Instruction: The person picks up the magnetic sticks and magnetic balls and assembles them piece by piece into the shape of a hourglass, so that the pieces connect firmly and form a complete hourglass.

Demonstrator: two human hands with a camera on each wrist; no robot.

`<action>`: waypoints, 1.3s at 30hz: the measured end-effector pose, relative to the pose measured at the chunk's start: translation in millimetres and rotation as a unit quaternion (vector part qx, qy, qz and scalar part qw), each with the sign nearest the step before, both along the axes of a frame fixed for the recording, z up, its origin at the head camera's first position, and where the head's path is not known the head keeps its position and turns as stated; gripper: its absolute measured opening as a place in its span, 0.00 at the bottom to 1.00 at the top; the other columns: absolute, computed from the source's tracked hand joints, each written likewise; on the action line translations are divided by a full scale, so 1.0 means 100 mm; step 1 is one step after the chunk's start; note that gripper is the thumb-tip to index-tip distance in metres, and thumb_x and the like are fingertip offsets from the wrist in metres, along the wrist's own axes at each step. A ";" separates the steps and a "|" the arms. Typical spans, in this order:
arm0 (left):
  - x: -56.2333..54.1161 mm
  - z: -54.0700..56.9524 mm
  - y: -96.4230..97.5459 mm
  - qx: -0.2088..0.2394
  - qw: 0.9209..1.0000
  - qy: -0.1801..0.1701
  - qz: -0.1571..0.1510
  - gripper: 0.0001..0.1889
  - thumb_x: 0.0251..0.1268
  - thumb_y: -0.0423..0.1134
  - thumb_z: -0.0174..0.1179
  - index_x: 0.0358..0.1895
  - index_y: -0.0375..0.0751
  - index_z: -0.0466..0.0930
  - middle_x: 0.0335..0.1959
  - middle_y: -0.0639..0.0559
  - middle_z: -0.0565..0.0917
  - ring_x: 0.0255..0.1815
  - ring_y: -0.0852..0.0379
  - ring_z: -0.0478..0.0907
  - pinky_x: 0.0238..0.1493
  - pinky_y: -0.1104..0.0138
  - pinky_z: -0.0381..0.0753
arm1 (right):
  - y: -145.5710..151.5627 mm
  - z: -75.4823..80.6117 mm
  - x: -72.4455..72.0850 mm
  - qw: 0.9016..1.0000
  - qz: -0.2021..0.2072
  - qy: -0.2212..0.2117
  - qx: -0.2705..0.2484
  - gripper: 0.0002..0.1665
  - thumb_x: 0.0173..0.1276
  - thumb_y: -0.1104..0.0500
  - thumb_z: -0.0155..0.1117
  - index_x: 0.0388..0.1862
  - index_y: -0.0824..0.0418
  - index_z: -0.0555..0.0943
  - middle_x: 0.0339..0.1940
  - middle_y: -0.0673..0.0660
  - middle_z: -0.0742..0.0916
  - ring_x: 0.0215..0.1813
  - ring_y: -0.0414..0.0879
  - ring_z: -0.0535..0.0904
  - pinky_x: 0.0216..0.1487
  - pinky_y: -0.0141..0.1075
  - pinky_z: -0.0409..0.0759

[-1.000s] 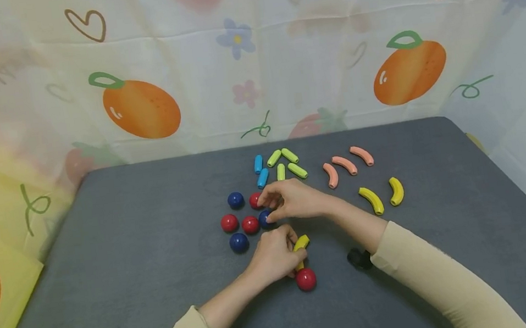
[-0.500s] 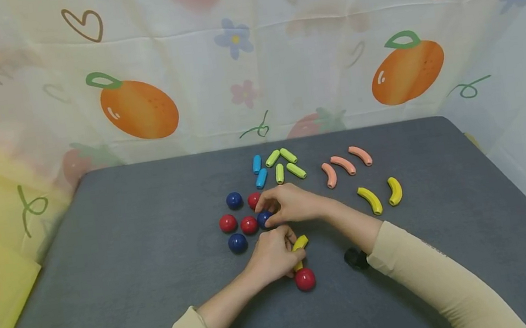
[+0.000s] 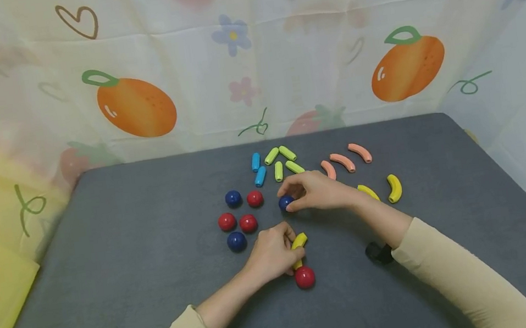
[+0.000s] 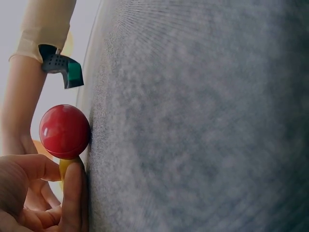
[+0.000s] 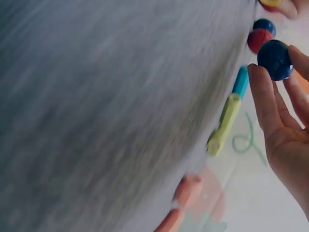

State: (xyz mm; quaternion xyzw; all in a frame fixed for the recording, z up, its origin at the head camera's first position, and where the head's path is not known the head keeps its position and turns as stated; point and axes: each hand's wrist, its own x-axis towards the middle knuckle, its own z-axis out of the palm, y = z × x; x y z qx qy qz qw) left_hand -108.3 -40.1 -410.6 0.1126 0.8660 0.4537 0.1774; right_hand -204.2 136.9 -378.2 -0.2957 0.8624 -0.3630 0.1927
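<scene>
My left hand (image 3: 270, 251) pinches a yellow curved rod (image 3: 299, 240) low over the table. At the rod's near end sits a glossy red ball (image 3: 305, 277); the left wrist view shows this red ball (image 4: 64, 131) against the rod's end, just beyond my fingertips. Ahead and to the right, my right hand (image 3: 321, 190) holds a dark blue ball (image 3: 285, 202) between thumb and fingers. In the right wrist view that blue ball (image 5: 274, 60) is gripped at its sides. My fingers hide part of the yellow rod.
Left of my hands lie loose red balls (image 3: 248, 223) and blue balls (image 3: 236, 241). Farther back are short blue rods (image 3: 260, 176) and green rods (image 3: 278, 171). Pink curved rods (image 3: 342, 163) and more yellow curved rods (image 3: 394, 188) lie right on the grey table (image 3: 149, 212).
My right hand has carried the blue ball rightward and slightly back, away from the cluster of balls. The left hand stays in place with the yellow curved rod and red ball.
</scene>
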 end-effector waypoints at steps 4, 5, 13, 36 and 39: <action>0.00 0.01 0.00 0.005 1.000 -0.005 -0.004 0.08 0.56 0.33 0.65 0.36 0.37 0.77 0.19 0.52 0.75 0.10 0.64 0.77 0.16 0.69 0.81 | 0.15 0.03 0.03 0.999 -0.010 -0.028 -0.011 0.20 0.65 0.58 0.69 0.56 0.58 0.81 0.53 0.54 0.87 0.53 0.46 0.83 0.56 0.41 0.83; 0.00 0.01 0.00 0.006 1.000 -0.005 -0.005 0.08 0.56 0.33 0.65 0.36 0.36 0.77 0.19 0.52 0.75 0.11 0.64 0.77 0.16 0.69 0.81 | 0.18 0.03 0.05 0.999 -0.009 -0.034 -0.014 0.20 0.65 0.58 0.69 0.56 0.59 0.81 0.53 0.55 0.87 0.53 0.46 0.83 0.55 0.41 0.83; 0.00 0.00 0.00 0.007 1.000 -0.004 0.000 0.08 0.56 0.33 0.66 0.36 0.36 0.77 0.19 0.52 0.75 0.10 0.65 0.77 0.16 0.68 0.81 | 0.36 0.00 0.14 0.998 0.007 -0.065 0.004 0.21 0.61 0.57 0.73 0.55 0.56 0.83 0.53 0.52 0.88 0.52 0.44 0.83 0.55 0.40 0.83; 0.01 -0.01 0.00 0.000 1.000 0.003 0.003 0.08 0.54 0.32 0.66 0.34 0.37 0.76 0.19 0.53 0.74 0.10 0.66 0.77 0.16 0.69 0.81 | 0.39 -0.08 0.26 0.994 0.068 -0.087 0.003 0.21 0.61 0.56 0.73 0.53 0.56 0.83 0.49 0.53 0.88 0.49 0.42 0.83 0.50 0.34 0.83; 0.00 0.00 0.00 -0.008 1.000 0.021 0.002 0.09 0.53 0.32 0.66 0.36 0.35 0.78 0.21 0.51 0.75 0.12 0.65 0.76 0.15 0.70 0.80 | 0.40 -0.08 0.26 0.994 0.064 -0.089 0.000 0.21 0.61 0.56 0.73 0.53 0.56 0.83 0.48 0.53 0.88 0.49 0.42 0.83 0.49 0.33 0.84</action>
